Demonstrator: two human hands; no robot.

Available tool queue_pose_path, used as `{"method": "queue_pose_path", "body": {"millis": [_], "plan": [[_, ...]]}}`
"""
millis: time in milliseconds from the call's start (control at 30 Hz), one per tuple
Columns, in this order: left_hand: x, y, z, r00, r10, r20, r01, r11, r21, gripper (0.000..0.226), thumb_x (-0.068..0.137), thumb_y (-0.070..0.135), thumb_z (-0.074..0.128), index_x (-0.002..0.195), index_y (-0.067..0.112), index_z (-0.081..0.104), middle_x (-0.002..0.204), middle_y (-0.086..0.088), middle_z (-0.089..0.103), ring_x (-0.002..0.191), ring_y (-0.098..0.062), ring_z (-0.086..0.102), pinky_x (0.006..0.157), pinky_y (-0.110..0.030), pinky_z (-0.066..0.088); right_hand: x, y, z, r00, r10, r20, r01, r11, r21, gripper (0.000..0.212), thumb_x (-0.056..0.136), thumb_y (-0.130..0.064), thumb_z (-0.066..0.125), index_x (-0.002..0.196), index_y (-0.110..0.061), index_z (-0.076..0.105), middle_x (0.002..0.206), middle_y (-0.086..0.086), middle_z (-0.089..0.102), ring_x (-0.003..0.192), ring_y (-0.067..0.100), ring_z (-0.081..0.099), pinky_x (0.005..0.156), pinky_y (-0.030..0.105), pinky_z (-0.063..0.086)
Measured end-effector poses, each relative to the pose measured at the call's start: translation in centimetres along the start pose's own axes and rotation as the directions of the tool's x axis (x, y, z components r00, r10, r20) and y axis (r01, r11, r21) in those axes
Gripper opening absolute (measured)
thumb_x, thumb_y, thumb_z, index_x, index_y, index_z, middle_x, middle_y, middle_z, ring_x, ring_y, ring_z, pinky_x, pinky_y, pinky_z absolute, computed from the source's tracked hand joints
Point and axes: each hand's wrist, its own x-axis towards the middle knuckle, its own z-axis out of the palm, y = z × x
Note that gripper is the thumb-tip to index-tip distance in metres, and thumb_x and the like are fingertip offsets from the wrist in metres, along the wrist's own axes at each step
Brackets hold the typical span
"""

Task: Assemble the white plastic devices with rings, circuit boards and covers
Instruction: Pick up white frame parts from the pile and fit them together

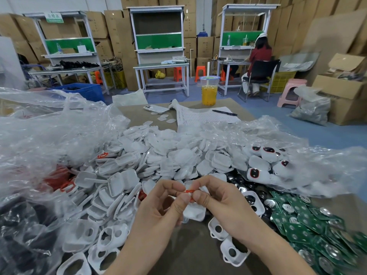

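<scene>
My left hand (168, 199) and my right hand (214, 197) meet over the table's near middle. Between their fingertips they pinch a small red ring (189, 192) against a white plastic shell (194, 212), which both hands hold. Behind them lies a big heap of white covers (158, 153). Green circuit boards (309, 225) with silver discs pile up at the right. More red rings (59, 179) sit in a bag at the left. Assembled white devices with dark red-rimmed windows (266, 157) lie at the right rear.
Crumpled clear plastic bags (49, 132) flank the heap on both sides. White shells with holes (107, 241) lie near the front. A phone (155, 109), a paper sheet with a pen (224, 112) and a cup of yellow drink (209, 92) stand at the table's far end.
</scene>
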Motion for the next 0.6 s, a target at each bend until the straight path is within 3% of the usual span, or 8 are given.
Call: {"method": "queue_pose_path", "body": {"millis": [200,333,433,533,600], "plan": [[-0.03,0.11,0.03,1.0,-0.012,-0.013,0.012,1.0,0.019,0.022,0.072,0.051,0.074,0.087,0.036,0.068,0.072,0.006,0.065,0.054,-0.013,0.056,0.054,-0.018,0.048,0.07,0.04,-0.01,1.0,-0.002,-0.005,0.002,1.0,0.006,0.02,0.095,-0.019,0.067,0.09,-0.037,0.071,0.094,-0.002,0.076,0.097,0.019,0.07,0.092,0.033,0.053],[-0.08,0.32,0.09,1.0,0.002,-0.011,-0.002,0.999,0.037,0.01,0.081,0.037,0.074,0.089,0.036,0.07,0.078,0.005,0.067,0.056,-0.011,0.057,0.056,-0.016,0.048,0.1,0.02,0.13,1.0,-0.011,-0.023,0.011,1.0,-0.003,0.02,0.095,-0.02,0.067,0.09,-0.038,0.071,0.092,0.001,0.075,0.097,0.026,0.069,0.093,0.042,0.052],[-0.2,0.48,0.1,1.0,-0.002,-0.007,0.003,0.998,0.056,0.015,0.082,0.043,0.081,0.088,0.034,0.07,0.079,0.005,0.071,0.062,-0.015,0.061,0.058,-0.015,0.049,0.12,-0.04,0.2,0.999,-0.012,-0.034,0.012,1.0,-0.007,0.02,0.096,-0.018,0.066,0.09,-0.037,0.071,0.093,0.004,0.075,0.098,0.032,0.067,0.093,0.044,0.051],[-0.29,0.2,-0.04,0.999,-0.031,-0.011,0.033,0.993,0.116,0.019,0.081,0.046,0.08,0.089,0.034,0.067,0.08,0.002,0.074,0.071,-0.026,0.068,0.063,-0.022,0.051,0.05,-0.17,0.24,0.999,-0.014,-0.051,0.014,1.0,-0.018,0.021,0.095,-0.018,0.067,0.088,-0.037,0.071,0.091,0.007,0.072,0.09,0.029,0.066,0.086,0.036,0.051],[-0.32,-0.08,-0.11,0.999,-0.031,-0.027,0.035,0.985,0.167,0.022,0.077,0.047,0.077,0.09,0.036,0.064,0.077,0.001,0.072,0.069,-0.025,0.069,0.064,-0.022,0.051,0.01,-0.29,0.34,0.998,-0.019,-0.065,0.018,1.0,-0.018,0.02,0.094,-0.018,0.068,0.087,-0.037,0.072,0.091,0.011,0.07,0.085,0.03,0.064,0.085,0.041,0.051]]}}
